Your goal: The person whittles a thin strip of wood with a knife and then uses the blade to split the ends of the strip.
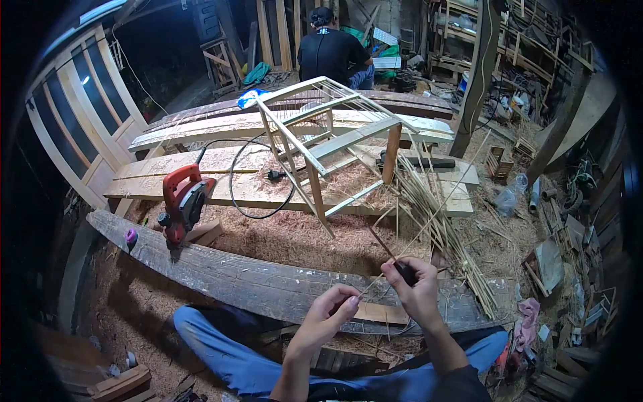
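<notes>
One hard pull, I feared, could snap the strip [366, 290] left hand [327, 315] pinched; right hand [422, 292] gripped a dark tool [405, 271].

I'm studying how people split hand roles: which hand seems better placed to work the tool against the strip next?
Probably the right hand: it already grips the dark-handled tool, while the left hand pinches the thin strip and could steady it.

Forward: blocked by wooden frame [353, 139] | right: obstructed by bamboo strips [447, 244] | left: passage left open above weathered plank [234, 273], bounded farther out by electric planer [179, 195]
</notes>
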### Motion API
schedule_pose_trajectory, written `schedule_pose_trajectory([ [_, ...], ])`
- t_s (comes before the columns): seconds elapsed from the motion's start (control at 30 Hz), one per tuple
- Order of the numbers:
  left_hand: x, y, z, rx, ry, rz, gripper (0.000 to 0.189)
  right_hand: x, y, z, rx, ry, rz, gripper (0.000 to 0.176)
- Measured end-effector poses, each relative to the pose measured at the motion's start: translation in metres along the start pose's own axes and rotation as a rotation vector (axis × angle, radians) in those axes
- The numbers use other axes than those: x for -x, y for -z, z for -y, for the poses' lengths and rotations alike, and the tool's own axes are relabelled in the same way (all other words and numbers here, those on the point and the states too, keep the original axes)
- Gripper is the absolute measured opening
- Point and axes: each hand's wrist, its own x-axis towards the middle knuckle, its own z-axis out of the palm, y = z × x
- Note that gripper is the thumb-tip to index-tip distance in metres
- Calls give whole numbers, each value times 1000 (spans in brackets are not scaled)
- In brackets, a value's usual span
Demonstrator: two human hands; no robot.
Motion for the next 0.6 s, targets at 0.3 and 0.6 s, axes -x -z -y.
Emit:
schedule_pose_trajectory([
  [0.3, 0, 1, -2, 124, 88, 145, 19, 0, -2, 1, -58, 65, 188, 21],
  [0.6, -1, -3, 0, 241, 84, 61, 29, -2, -3, -4, -22, 48, 250, 22],
])
